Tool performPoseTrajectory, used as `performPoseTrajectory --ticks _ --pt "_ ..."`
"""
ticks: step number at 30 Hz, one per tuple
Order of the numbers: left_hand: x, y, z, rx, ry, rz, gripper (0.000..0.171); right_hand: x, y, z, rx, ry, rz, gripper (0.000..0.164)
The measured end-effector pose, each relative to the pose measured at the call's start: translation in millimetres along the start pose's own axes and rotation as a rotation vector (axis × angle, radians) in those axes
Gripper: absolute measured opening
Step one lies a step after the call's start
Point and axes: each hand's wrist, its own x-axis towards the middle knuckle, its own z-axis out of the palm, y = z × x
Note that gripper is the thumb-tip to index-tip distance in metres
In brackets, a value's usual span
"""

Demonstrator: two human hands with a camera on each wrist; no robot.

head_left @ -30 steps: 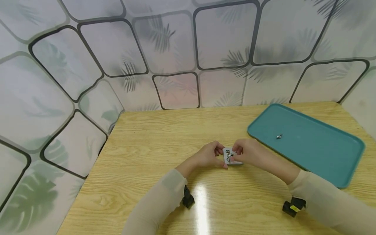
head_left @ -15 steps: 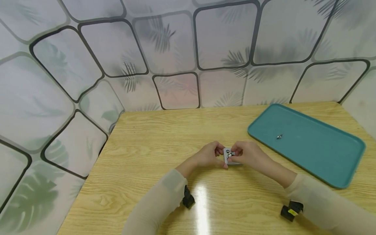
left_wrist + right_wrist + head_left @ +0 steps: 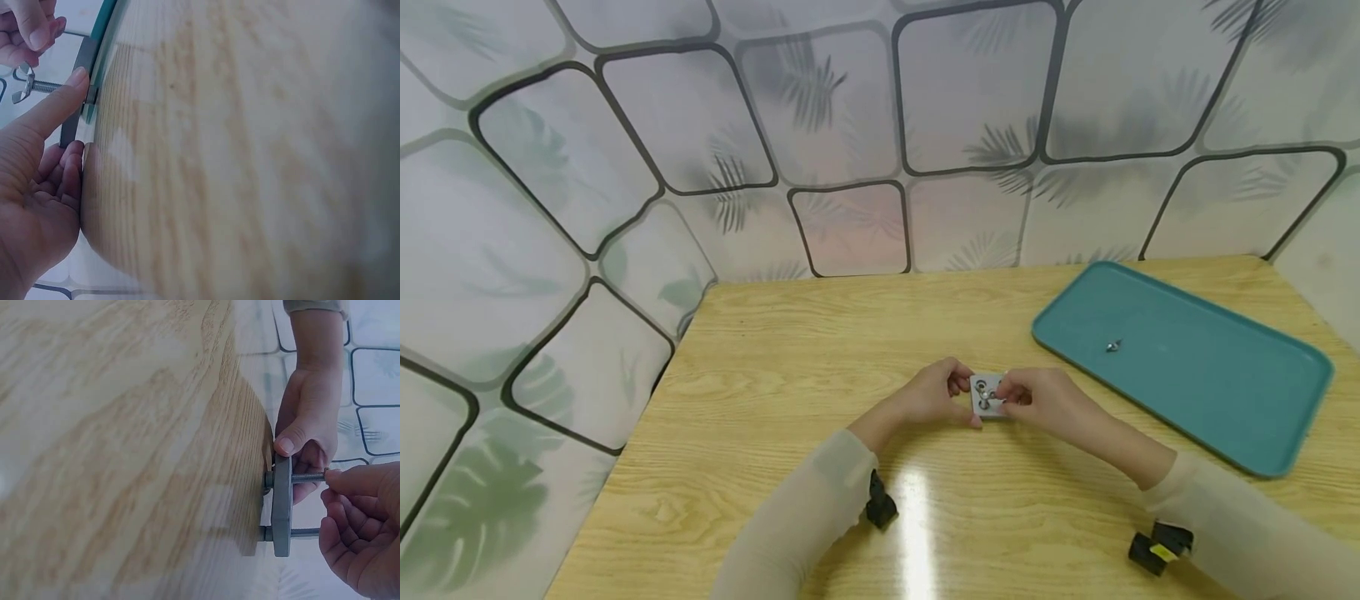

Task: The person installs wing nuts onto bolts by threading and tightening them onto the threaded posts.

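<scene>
A grey metal plate (image 3: 979, 404) stands out from bolts that pass through it. My left hand (image 3: 931, 394) holds it by its left edge, thumb near and fingers behind. A silver wing nut (image 3: 24, 84) sits on one threaded bolt (image 3: 47, 86) in the left wrist view. Over the plate's right part, my right hand (image 3: 1041, 400) has its fingertips pinched at the tip of another bolt (image 3: 306, 478). Whether a wing nut is between those fingertips is hidden. A further bolt (image 3: 305, 533) passes through the plate beside it.
A teal tray (image 3: 1217, 392) lies to the right on the wooden table (image 3: 790, 367), with small shiny metal pieces (image 3: 1113, 346) near its left side. A patterned wall covering (image 3: 850, 233) rises behind the table's back edge.
My right hand has shifted slightly right across the plate, baring more of the plate's face and its lower metal fitting. My left hand keeps its grip in the same place.
</scene>
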Motion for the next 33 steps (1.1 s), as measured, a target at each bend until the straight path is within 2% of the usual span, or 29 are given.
performPoseTrajectory --ticks 7,12,27,33 --pt "0.4 -0.4 -0.7 0.003 -0.002 0.003 0.063 0.6 0.4 1.9 0.024 0.002 -0.011 0.006" --pt "0.1 -0.4 -0.5 -0.009 -0.005 0.013 0.062 1.9 0.0 2.2 0.032 0.026 0.041 0.004" --pt "0.6 -2.1 -0.8 -0.026 -0.012 0.017 0.061 12.8 3.8 11.7 0.022 0.027 0.128 0.029" --pt "0.9 -2.2 -0.9 -0.021 -0.02 0.013 0.061 14.9 1.5 11.6 0.037 0.022 0.123 0.027"
